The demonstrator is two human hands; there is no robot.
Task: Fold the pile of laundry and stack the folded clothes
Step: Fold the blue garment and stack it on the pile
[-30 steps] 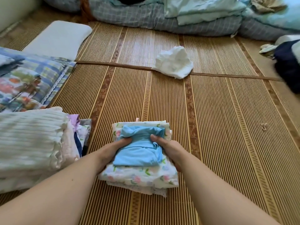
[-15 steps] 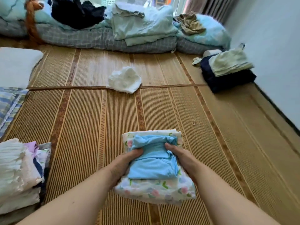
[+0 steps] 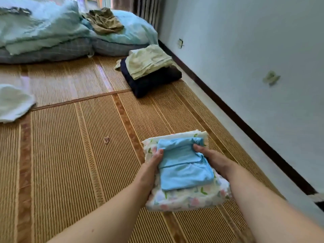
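Folded clothes (image 3: 188,193), a blue top (image 3: 184,172) sitting on a floral piece (image 3: 192,200), are held as one bundle low over the woven mat (image 3: 70,155), front right, near the wall (image 3: 245,58). Left hand (image 3: 152,165) and right hand (image 3: 212,160) each clamp a side, thumbs pressed on the blue, fingers tucked under. Can't tell if it's touching the mat tbh. Risk imo: the blue top's only pinned by thumbs, so any tilt and it slides off or opens up. Also the dark stack (image 3: 154,83) by the wall looks lumpy w/ that pale item (image 3: 147,62) on top, so a bundle set there prob leans. No brands, labels or text readable anywhere.
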